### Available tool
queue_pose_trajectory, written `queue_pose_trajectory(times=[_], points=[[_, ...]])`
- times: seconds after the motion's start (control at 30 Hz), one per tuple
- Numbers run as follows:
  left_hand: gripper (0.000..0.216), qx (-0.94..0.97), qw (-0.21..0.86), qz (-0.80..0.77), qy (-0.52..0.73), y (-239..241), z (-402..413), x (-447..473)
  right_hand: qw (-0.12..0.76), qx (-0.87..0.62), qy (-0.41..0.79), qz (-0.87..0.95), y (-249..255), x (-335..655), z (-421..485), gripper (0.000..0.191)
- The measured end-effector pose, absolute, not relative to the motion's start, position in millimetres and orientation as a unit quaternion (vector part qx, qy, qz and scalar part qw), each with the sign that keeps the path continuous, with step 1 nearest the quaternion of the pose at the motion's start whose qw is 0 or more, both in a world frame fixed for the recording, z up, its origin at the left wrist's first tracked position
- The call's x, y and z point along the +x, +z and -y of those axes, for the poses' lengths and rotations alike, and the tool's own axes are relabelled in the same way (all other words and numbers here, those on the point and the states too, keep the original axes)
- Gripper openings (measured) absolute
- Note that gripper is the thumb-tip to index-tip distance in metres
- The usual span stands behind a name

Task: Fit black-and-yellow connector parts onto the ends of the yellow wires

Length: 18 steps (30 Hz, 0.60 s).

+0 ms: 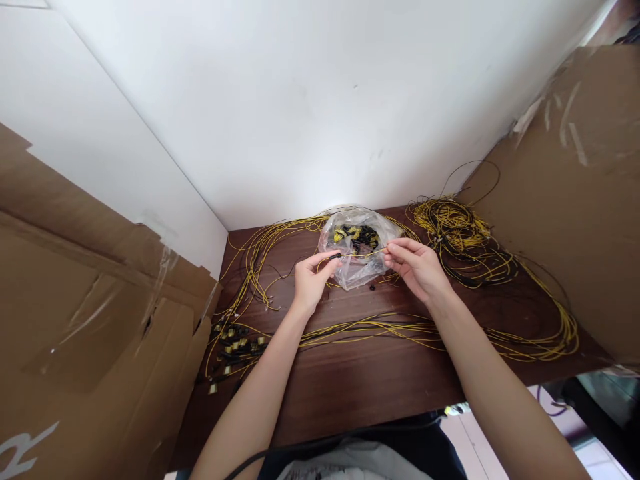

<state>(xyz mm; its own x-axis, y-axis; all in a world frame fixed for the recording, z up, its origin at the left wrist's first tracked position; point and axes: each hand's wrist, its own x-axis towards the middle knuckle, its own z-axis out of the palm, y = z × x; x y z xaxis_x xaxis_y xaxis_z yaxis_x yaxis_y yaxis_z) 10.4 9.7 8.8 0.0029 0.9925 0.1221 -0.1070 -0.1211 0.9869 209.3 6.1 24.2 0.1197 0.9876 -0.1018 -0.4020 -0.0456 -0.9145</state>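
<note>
My left hand (311,280) is closed, thumb and forefinger pinching a small black part (335,256) whose exact kind is too small to tell. A thin yellow wire (364,255) stretches from there to my right hand (417,267), which pinches its other visible end between the fingertips. Just behind the wire, a clear plastic bag (350,273) lies open on the table. Inside it are several small yellow and black pieces (367,237). Both hands are held over the near part of the bag.
The brown table (350,393) carries a tangled heap of yellow and black wires (450,227) at the back right. A long wire bundle (370,325) crosses in front, with black and yellow connectors (240,343) at the left. Cardboard (90,333) (560,200) flanks both sides; a white wall (320,120) stands behind.
</note>
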Motion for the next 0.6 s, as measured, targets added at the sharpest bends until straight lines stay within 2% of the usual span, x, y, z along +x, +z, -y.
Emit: queue_pose_trajectory(times=[0.37, 0.6], points=[[0.023, 0.490, 0.505, -0.436, 0.562, 5.6, -12.2, 9.7, 0.579, -0.430, 0.580, 0.378, 26.1, 209.7, -4.0, 0.018], [0.023, 0.476, 0.513, -0.431, 0.569, 7.2, -12.2, 9.8, 0.559, -0.467, 0.509, 0.459, 22.6, 208.9, -3.2, 0.014]])
